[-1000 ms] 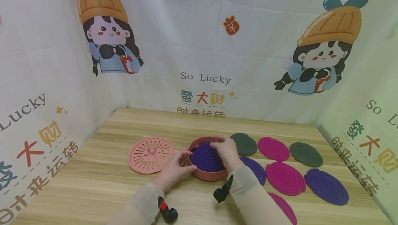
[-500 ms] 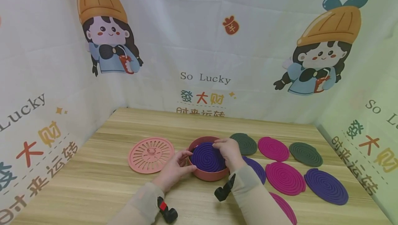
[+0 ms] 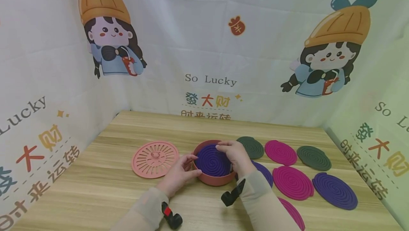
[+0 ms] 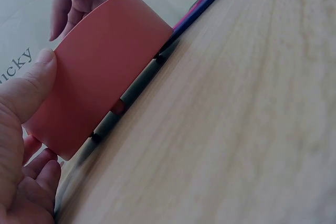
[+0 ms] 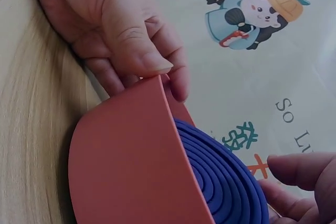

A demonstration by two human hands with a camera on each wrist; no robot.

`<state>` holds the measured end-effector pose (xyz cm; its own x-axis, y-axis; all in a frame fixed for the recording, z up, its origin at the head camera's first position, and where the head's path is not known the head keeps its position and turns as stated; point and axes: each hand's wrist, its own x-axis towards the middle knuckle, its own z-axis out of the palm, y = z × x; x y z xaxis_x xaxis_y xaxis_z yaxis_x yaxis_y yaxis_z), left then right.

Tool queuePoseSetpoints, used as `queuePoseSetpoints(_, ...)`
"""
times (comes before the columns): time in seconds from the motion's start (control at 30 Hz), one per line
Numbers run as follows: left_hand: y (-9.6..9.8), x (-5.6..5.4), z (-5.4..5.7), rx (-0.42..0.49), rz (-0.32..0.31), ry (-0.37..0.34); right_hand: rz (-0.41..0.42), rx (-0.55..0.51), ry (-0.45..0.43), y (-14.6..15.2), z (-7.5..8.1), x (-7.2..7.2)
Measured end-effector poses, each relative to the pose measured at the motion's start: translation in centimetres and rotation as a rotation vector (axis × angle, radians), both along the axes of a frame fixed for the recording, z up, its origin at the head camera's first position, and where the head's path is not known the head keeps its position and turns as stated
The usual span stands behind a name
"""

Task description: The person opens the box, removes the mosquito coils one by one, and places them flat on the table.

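Observation:
A round salmon-pink box [image 3: 216,180] stands on the table, with a blue mosquito coil [image 3: 212,161] lying in its mouth. My left hand [image 3: 177,177] holds the box's left side, its thumb on the outer wall near the rim in the left wrist view. At the coil's right edge, my right hand [image 3: 239,158] holds it between curled fingers and thumb. From the right wrist camera, the coil [image 5: 223,174] bulges above the rim on the side of my right hand [image 5: 302,187]. What lies beneath the coil is hidden.
Left of the box lies a pink slotted lid [image 3: 155,160] with a small knob. Several coils lie flat to the right, among them a green coil [image 3: 250,148], a magenta coil [image 3: 293,183] and a blue coil [image 3: 334,191]. Printed cloth [image 3: 159,46] encloses the table [image 3: 96,188].
The blue coil has shifted slightly up and to the left in the box. My right hand has moved a little along its edge. The left hand keeps its place.

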<state>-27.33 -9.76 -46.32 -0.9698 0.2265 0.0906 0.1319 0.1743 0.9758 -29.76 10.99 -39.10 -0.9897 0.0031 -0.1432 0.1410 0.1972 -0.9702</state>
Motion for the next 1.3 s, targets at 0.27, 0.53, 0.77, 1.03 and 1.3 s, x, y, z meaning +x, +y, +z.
queuePoseSetpoints(0.27,0.1,-0.1,0.0,0.009,0.007,-0.005,0.018,-0.039,0.008,0.4,-0.5,-0.2)
queuePoseSetpoints(0.53,0.2,-0.1,-0.2,0.008,0.021,-0.005,0.022,-0.069,0.026,0.5,-0.8,0.0)
queuePoseSetpoints(0.77,0.1,0.0,-0.1,0.006,0.022,-0.017,0.019,-0.092,0.017,0.6,-0.9,0.1)
queuePoseSetpoints(1.03,0.1,0.0,-0.1,0.003,0.024,-0.012,0.013,-0.161,0.012,0.4,-1.1,0.2)
queuePoseSetpoints(1.3,0.1,0.0,-0.2,0.007,0.020,-0.016,-0.014,-0.231,-0.015,0.1,-1.1,0.3)
